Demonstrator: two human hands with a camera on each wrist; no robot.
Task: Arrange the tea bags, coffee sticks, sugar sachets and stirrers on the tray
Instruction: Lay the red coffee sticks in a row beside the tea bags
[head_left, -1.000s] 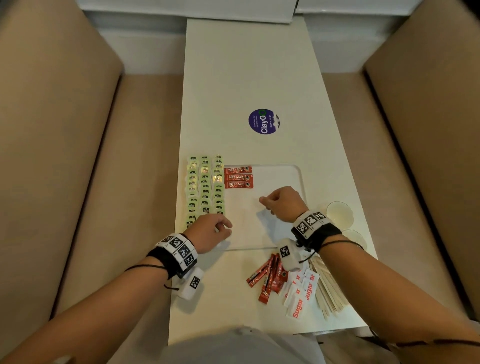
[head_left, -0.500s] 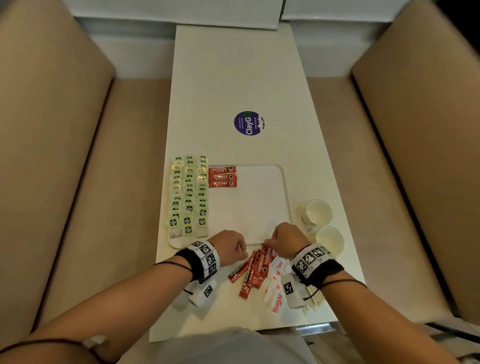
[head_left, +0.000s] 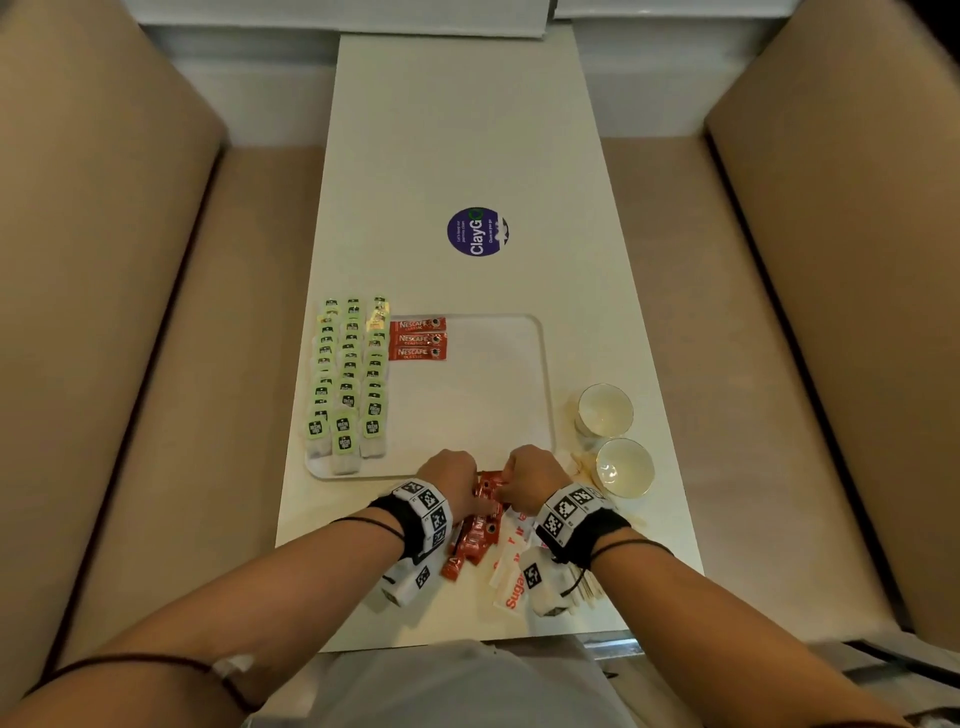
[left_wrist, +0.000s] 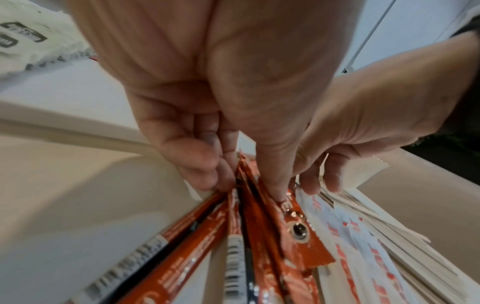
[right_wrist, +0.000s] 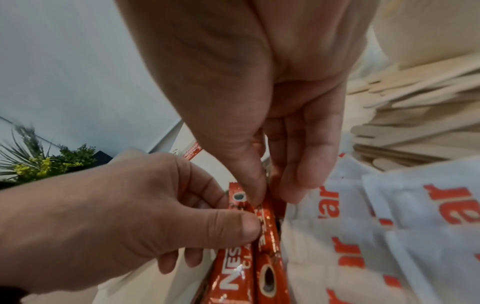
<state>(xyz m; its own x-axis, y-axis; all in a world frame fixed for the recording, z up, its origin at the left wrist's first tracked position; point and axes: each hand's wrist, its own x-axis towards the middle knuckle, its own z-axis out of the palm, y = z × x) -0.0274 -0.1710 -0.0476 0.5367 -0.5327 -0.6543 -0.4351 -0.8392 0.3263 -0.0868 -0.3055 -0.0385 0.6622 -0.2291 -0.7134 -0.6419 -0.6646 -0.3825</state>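
Note:
A white tray (head_left: 543, 364) holds three rows of green tea bags (head_left: 348, 374) at its left and three red coffee sticks (head_left: 418, 339) at its far edge. Just before its near rim lies a loose pile of coffee sticks (head_left: 480, 525). My left hand (head_left: 452, 475) and right hand (head_left: 530, 475) meet over the pile's far end. In the wrist views my left hand (left_wrist: 246, 185) pinches one coffee stick (left_wrist: 293, 226) and my right hand (right_wrist: 272, 197) pinches the neighbouring coffee stick (right_wrist: 270, 236). Sugar sachets (head_left: 511, 577) lie to the right, with wooden stirrers (right_wrist: 415, 102) beyond, mostly hidden under my right wrist.
Two white cups (head_left: 605, 410) (head_left: 623, 466) stand right of the tray. A round purple sticker (head_left: 477, 231) marks the table farther off. Beige bench seats (head_left: 130, 364) flank the narrow table. The table's near edge (head_left: 467, 642) is close behind the pile.
Both hands have come back from the tray to the coffee stick pile near me and closed on sticks there. The head view has tipped slightly.

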